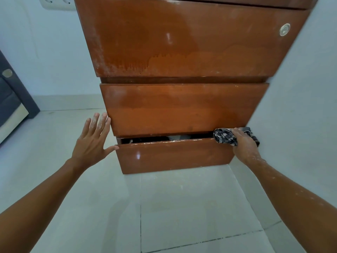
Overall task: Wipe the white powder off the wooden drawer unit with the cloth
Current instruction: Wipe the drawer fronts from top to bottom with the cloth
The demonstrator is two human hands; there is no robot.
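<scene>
right hand (245,143) grips cloth (226,136) on bottom drawer (173,156); left hand (93,141) splayed.

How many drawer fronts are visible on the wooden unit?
3: top drawer with the round lock, middle drawer, bottom drawer pulled slightly open. The frame's top edge may hide more.

From my remote seat, the wooden drawer unit (182,70) ran off the top edge. My right hand (244,143) covered part of the cloth (225,136), and its fingertips were hidden. I could not identify the dark contents in the bottom drawer's gap (164,138). A wall socket (56,2) was cropped at top.
</scene>
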